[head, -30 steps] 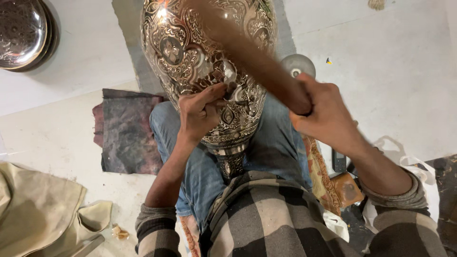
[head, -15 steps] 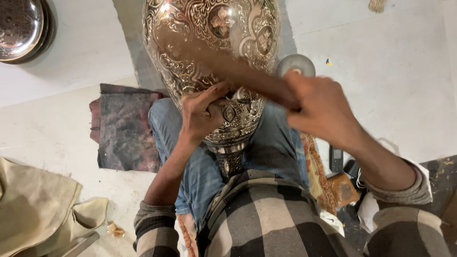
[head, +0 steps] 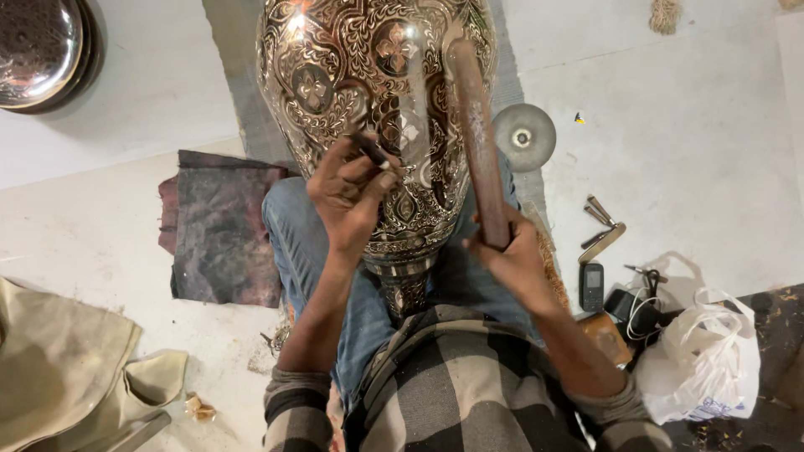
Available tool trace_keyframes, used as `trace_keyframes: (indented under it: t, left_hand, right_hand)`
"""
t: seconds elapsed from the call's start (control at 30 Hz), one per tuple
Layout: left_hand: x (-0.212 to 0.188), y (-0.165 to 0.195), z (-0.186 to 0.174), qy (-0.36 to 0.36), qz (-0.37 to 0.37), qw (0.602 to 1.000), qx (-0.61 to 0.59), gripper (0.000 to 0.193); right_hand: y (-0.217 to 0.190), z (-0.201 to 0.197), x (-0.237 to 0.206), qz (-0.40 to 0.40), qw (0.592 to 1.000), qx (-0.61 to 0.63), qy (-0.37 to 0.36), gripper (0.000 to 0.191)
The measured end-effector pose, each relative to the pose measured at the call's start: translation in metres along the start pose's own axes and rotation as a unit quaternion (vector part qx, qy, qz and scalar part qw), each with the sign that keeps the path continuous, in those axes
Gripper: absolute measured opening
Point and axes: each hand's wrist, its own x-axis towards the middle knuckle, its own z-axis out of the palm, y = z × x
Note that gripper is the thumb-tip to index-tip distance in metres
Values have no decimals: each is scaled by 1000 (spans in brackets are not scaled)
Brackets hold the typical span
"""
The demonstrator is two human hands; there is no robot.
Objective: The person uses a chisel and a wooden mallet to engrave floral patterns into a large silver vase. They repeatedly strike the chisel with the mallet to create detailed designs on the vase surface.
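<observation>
The vase (head: 377,125), a large embossed metal one, fills the upper middle of the frame, lying across the person's lap with its narrow foot toward the checked shirt. The left hand (head: 347,188), at the centre of the frame, is pinched on a thin punch (head: 373,153) whose tip rests on the vase wall. The right hand (head: 511,255), right of centre, is wrapped tight round the lower end of a wooden mallet (head: 477,134), which stands raised along the vase.

To do this step well, I judge the punch tip should sit square on the line of the pattern before each blow, with the left fingers braced on the metal so it cannot skate. Blows should be light and even; a heavy one could dent the curved wall. The knees need to keep the vase from rolling.

A dark cloth (head: 222,230) lies on the floor at left of centre, a metal bowl (head: 38,50) at upper left, a round disc (head: 524,136) at upper right, and a phone (head: 591,286) and white bag (head: 703,360) at lower right
</observation>
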Motion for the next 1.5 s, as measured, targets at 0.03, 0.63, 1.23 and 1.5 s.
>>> trace_keyframes:
  t: [0.03,0.63,1.23,1.5]
  left_hand:
    - [-2,-1,2,3,16,998,68,41]
    - [-11,-14,2,2,144,942,302,37]
    - [-10,-14,-9,-15,166,932,323,43]
    - [-11,-14,-12,-34,140,943,299,46]
  right_hand:
    - [5,4,-4,56,998,15,4,38]
    - [-74,-58,23,-201,963,-175,-32,35]
    - [-139,-59,32,-180,892,-379,-169,35]
    - [-134,-56,33,-161,856,-457,-181,32]
